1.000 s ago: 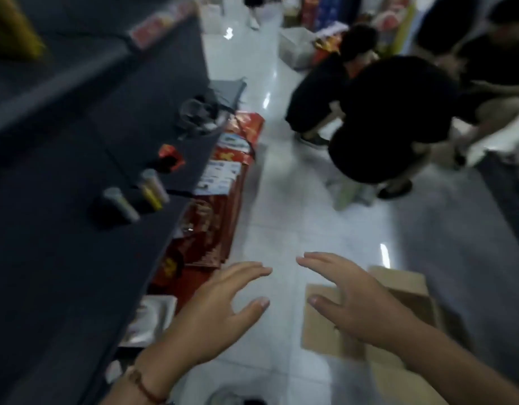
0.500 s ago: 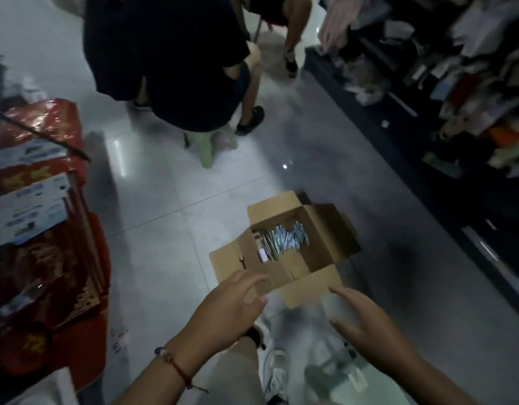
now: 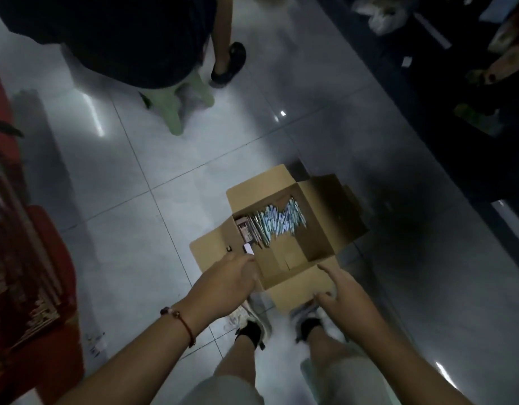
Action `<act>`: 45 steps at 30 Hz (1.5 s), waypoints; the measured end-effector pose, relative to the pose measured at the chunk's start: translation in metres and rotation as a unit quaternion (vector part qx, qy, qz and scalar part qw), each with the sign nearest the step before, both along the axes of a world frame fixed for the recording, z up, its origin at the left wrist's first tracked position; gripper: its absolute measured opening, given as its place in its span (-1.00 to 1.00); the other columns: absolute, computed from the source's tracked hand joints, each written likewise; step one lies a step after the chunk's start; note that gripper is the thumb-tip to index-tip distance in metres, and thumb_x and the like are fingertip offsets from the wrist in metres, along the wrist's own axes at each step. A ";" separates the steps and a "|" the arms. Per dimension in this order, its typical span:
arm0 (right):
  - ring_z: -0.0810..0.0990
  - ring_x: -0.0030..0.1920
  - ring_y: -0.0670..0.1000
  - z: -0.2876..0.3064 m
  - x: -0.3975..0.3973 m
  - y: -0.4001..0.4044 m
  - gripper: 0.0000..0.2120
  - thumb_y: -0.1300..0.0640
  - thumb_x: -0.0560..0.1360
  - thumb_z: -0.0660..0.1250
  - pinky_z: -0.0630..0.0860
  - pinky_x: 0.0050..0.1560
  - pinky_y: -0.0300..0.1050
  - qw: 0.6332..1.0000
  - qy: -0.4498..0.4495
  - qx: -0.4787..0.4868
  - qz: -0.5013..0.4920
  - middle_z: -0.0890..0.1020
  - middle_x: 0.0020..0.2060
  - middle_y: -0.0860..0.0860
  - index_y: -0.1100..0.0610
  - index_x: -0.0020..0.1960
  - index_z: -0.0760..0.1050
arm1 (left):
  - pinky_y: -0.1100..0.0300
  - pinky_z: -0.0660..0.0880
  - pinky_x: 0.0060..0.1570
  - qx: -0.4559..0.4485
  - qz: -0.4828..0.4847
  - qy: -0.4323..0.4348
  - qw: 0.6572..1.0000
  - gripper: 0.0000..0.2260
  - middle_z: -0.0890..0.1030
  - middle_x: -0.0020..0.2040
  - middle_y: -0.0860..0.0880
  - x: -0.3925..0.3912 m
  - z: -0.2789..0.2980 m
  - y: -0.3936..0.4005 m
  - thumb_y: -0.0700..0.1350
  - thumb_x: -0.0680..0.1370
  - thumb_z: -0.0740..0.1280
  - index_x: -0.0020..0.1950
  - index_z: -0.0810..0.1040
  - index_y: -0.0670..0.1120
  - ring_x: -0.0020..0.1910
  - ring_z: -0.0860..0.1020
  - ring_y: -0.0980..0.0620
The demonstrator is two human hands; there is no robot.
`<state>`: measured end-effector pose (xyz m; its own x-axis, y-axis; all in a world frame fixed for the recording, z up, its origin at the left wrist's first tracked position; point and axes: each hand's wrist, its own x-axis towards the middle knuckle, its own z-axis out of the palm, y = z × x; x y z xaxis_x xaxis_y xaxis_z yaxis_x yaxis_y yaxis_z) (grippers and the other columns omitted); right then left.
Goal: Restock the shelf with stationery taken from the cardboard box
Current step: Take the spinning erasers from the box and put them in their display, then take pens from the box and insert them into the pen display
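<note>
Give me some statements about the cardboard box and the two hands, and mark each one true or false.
1. The cardboard box stands on the floor with its flaps open. True.
2. The box is empty. False: a pile of pens lies inside.
3. The left hand is at the box's near left corner. True.
4. The right hand holds a bundle of pens. False: its fingers are spread and hold nothing.
5. The left wrist wears a bracelet. True.
</note>
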<state>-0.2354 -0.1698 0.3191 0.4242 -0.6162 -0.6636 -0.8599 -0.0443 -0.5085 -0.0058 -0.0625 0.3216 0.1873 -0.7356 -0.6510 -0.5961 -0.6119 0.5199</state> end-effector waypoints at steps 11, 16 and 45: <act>0.42 0.32 -0.01 -0.285 0.027 -0.111 -0.45 0.14 0.53 0.34 0.42 0.22 -0.13 0.990 0.015 0.059 0.127 0.40 0.40 -0.02 -0.02 0.49 0.29 | 0.12 0.48 0.08 0.067 0.091 0.010 0.994 -0.63 0.50 0.24 -0.04 -0.026 -0.279 -0.090 -0.07 0.62 0.21 0.44 0.39 0.01 0.17 0.53 -0.05; 0.47 0.25 0.04 -0.409 0.032 -0.139 -0.45 0.10 0.52 0.37 0.41 0.22 -0.11 0.975 0.018 0.060 0.211 0.44 0.36 0.02 -0.03 0.47 0.31 | 0.07 0.52 0.05 0.082 0.120 -0.007 0.989 -0.63 0.45 0.32 -0.06 -0.046 -0.410 -0.102 -0.07 0.61 0.22 0.43 0.40 -0.01 0.08 0.55 -0.02; 0.58 0.05 0.10 -0.650 0.105 -0.160 -0.64 0.02 0.56 0.36 0.43 -0.10 -0.18 0.991 0.063 -0.043 -0.108 0.61 0.12 0.13 0.26 0.22 0.51 | 0.17 0.19 -0.46 0.078 0.251 -0.200 0.944 -0.54 0.48 -0.26 -0.01 -0.024 -0.643 -0.169 0.18 0.60 0.25 0.24 0.39 -0.19 -0.34 0.42 0.01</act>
